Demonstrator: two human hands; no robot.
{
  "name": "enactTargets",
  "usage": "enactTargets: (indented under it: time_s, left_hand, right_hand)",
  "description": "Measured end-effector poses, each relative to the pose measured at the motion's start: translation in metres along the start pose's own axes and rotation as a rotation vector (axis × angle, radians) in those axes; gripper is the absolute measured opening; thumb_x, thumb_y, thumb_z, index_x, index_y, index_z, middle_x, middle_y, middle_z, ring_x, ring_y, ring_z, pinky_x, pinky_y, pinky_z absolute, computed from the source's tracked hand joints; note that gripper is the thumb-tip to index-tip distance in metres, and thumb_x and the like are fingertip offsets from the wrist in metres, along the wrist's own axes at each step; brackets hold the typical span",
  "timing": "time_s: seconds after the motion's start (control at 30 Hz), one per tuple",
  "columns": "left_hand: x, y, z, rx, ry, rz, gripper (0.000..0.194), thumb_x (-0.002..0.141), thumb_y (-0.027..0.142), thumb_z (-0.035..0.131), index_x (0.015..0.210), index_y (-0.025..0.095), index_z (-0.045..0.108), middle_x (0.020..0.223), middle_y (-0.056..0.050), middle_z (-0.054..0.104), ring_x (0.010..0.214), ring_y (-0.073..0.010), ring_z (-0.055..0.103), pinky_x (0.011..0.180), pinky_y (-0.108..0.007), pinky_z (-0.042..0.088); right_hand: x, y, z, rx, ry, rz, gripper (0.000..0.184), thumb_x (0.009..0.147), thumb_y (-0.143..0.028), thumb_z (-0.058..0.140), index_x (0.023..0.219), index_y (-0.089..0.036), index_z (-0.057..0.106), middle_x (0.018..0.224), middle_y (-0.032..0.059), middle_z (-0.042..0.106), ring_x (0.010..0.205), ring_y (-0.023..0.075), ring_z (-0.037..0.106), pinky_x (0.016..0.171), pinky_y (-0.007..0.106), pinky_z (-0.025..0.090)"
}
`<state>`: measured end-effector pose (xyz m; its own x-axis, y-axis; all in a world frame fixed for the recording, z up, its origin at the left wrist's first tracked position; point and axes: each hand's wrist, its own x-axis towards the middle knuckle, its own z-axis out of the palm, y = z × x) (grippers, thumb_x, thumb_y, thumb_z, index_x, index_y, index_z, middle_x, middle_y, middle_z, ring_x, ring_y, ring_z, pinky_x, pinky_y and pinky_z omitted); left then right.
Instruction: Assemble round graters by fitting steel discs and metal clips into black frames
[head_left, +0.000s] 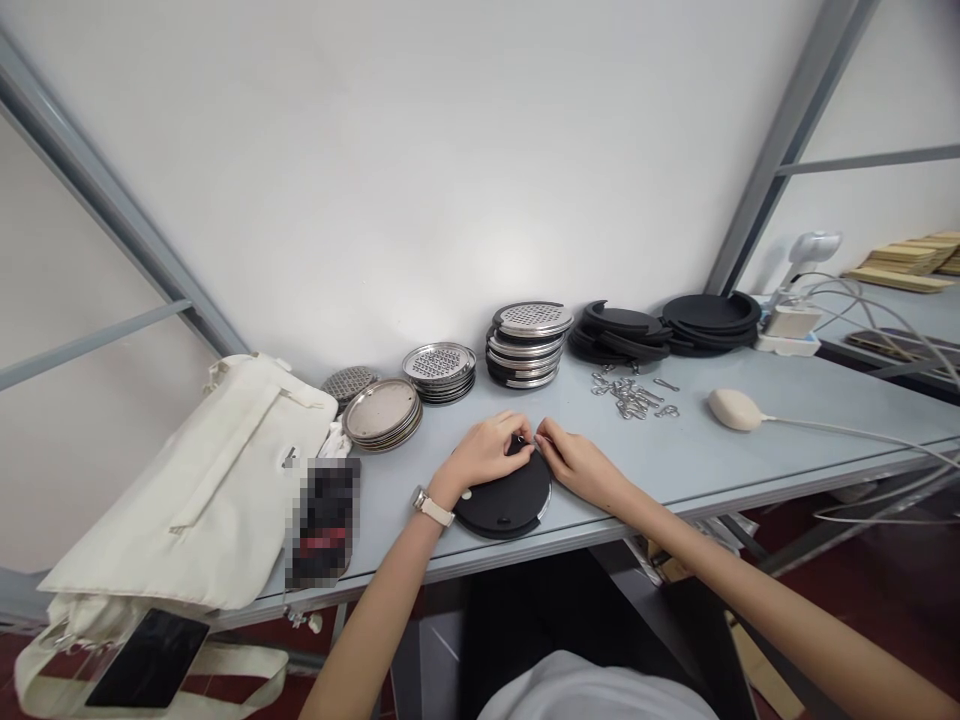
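A black round disc [501,505] with a shiny metal rim along its right side lies flat near the table's front edge. My left hand [491,450] rests over its far left part, thumb on top and fingers curled at the far edge, closed on it. Against the far right edge of the disc, my right hand [576,465] has thumb and forefinger pinched together. Whatever is between those fingertips is too small to make out. Behind my right hand lie several small metal clips [636,398], loose on the table.
Along the wall stand metal grater discs [439,362], plain metal discs [382,412], a stack of rimmed graters [529,345], and black plastic discs [619,335] and black dishes [709,325]. A white bag [202,480] lies left; a corded cream mouse-shaped device [735,409] sits right.
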<state>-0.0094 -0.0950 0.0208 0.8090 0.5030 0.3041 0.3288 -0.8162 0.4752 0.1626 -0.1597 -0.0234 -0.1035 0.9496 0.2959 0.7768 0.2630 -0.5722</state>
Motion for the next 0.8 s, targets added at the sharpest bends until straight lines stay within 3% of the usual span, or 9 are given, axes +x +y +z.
enactTargets:
  time_s: [0.8]
  left_hand:
    - [0.0016,0.0000,0.0004,-0.040,0.010,-0.025,0.005,0.080,0.019,0.055,0.084,0.018,0.053,0.071,0.003,0.051,0.059,-0.0101,0.043,0.059,-0.023,0.034]
  right_hand:
    - [0.0018,0.0051,0.0033,0.003,0.059,0.041,0.017,0.095,-0.032,0.023,0.091,-0.023,0.036,0.062,-0.0011,0.050,0.055,0.0192,0.054,0.055,0.026,0.035]
